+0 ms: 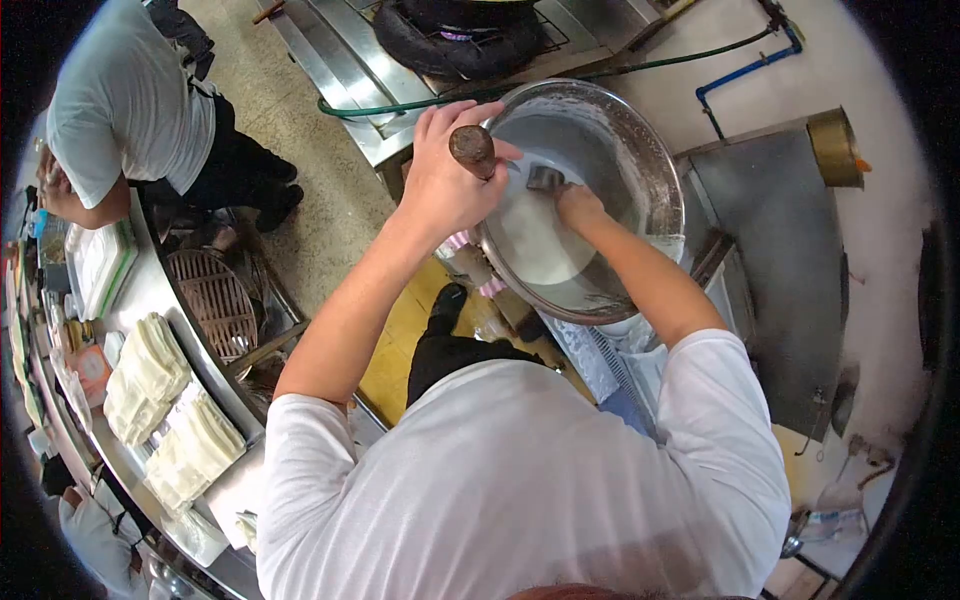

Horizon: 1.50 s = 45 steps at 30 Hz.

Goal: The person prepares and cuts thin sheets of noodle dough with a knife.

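A big metal mixing bowl (668, 165) contains a thick whitish liquid (545, 235), with pale residue smeared on its inner wall. My left hand (445, 170) is at the bowl's left rim, closed around a wooden-handled metal tool (473, 150) whose round handle end points up at me. Down inside the bowl, my right hand (580, 207) is closed, its fingers against a curved metal piece (545, 178) just above the liquid. That piece appears to be the tool's lower end, but the join is partly hidden. My right fingertips are partly hidden too.
Behind the bowl is a steel stove (345, 60) with a black burner ring (460, 45) and a green hose (400, 106). A steel counter (175, 290) on the left bears bagged pale sheets (150, 380). A person (130, 110) stands upper left; another (100, 530) is lower left.
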Tool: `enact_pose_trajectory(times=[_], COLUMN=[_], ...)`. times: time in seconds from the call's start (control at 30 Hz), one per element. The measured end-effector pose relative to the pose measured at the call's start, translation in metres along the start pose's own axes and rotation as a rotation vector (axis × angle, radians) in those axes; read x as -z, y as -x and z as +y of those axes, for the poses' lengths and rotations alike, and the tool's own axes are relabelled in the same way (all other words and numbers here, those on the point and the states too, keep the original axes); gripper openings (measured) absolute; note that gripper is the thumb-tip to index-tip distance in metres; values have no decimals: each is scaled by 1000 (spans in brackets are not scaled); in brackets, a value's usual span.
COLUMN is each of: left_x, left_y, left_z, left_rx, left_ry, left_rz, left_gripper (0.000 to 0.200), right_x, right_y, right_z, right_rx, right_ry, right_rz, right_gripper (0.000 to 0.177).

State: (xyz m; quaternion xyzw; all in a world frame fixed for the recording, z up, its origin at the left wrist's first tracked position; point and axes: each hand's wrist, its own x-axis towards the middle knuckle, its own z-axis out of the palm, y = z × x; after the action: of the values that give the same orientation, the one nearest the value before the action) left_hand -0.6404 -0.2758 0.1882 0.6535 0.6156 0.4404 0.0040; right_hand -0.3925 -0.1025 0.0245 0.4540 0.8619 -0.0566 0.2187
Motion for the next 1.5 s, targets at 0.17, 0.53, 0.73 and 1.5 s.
enact_pose_trajectory(times=[0.17,0.53,0.73,1.5], left_x=[3,2,-7,-61], left_y=[0,-6,-1,130], left_z=[0,4,-10,-75], left_rx=[-16,8,6,611], left_ry=[-11,-22,-31,759], left_rz=[1,-70,-61,208], left_gripper=[18,17,17,57], right_x=[5,3,50,160], right_y=[22,69,101,318], right_z=[-9,-37,-26,146], right_rx=[190,240,22,-120], right_ry=[125,-226,-1002,-1347], right_rz=[-143,-606,-825,-152], right_gripper=[23,11,9,16])
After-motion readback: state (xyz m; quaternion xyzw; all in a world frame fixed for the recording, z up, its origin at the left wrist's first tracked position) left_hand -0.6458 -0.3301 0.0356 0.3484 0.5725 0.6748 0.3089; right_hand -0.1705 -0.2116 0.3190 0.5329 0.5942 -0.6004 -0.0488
